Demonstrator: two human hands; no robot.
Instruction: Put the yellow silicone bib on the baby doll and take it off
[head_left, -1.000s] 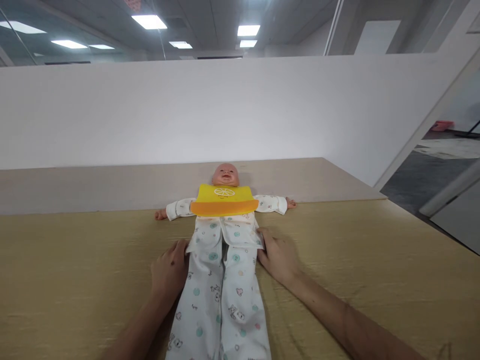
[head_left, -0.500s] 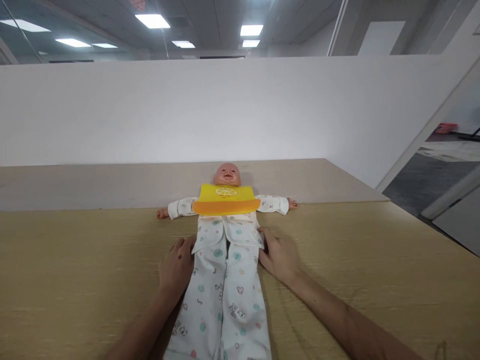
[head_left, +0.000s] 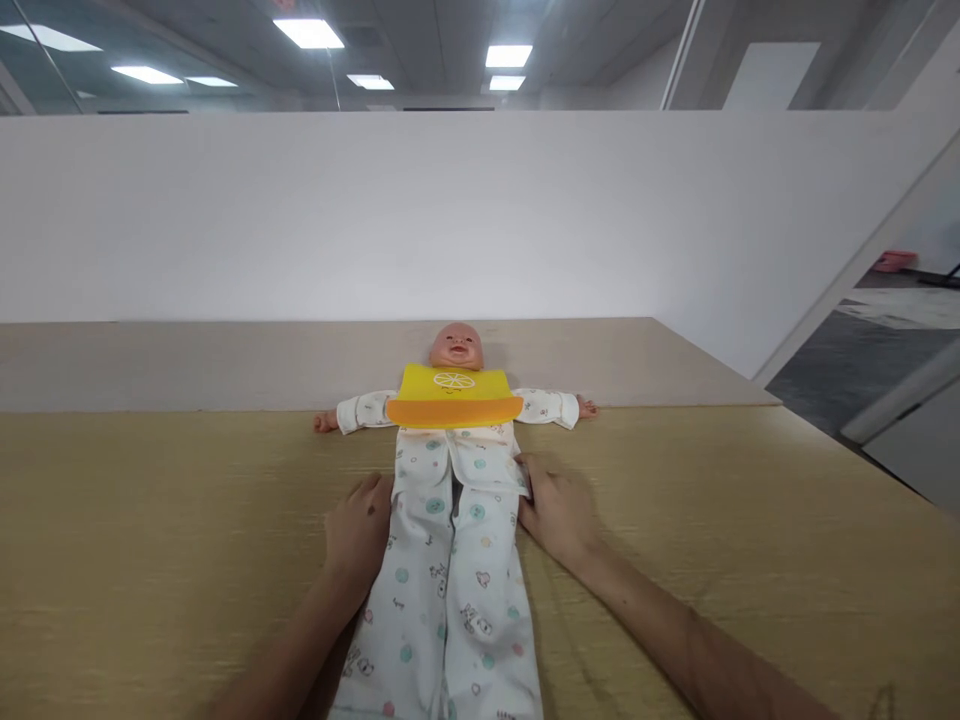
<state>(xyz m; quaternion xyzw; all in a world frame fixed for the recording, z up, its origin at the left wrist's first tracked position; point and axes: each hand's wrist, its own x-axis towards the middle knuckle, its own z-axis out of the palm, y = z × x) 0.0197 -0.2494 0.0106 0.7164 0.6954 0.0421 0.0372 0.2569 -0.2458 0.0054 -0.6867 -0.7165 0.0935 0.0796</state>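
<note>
Our left hand point(head_left: 358, 530) and right hand point(head_left: 556, 510) lie on either side of a clothed doll point(head_left: 480, 505), which rests on its back between them, head away from us and arms spread wide. Both hands touch its sides at the hem of the patterned white shirt point(head_left: 480, 465), just above the matching trousers point(head_left: 484, 600). The right hand is partly curled, thumb and forefinger a little apart at the edge of the cloth; we cannot tell whether it pinches any. The left is bent inward, its fingertips tucked out of sight against the doll, so we cannot tell how far open it is or whether it grips.

A yellow bib point(head_left: 454, 385) with an orange trough covers the doll's chest and hides its neck. The trouser legs run off the bottom of the view, as do our forearms. A dark gap shows where the shirt's front flaps part.

Beneath is a wood-coloured table point(head_left: 712, 520) with a paler strip point(head_left: 225, 365) behind, backed by a white wall point(head_left: 450, 210). Ceiling lights point(head_left: 308, 34) shine above, and at right we make out grey floor point(head_left: 862, 345) and an unclear pink object point(head_left: 896, 262).
</note>
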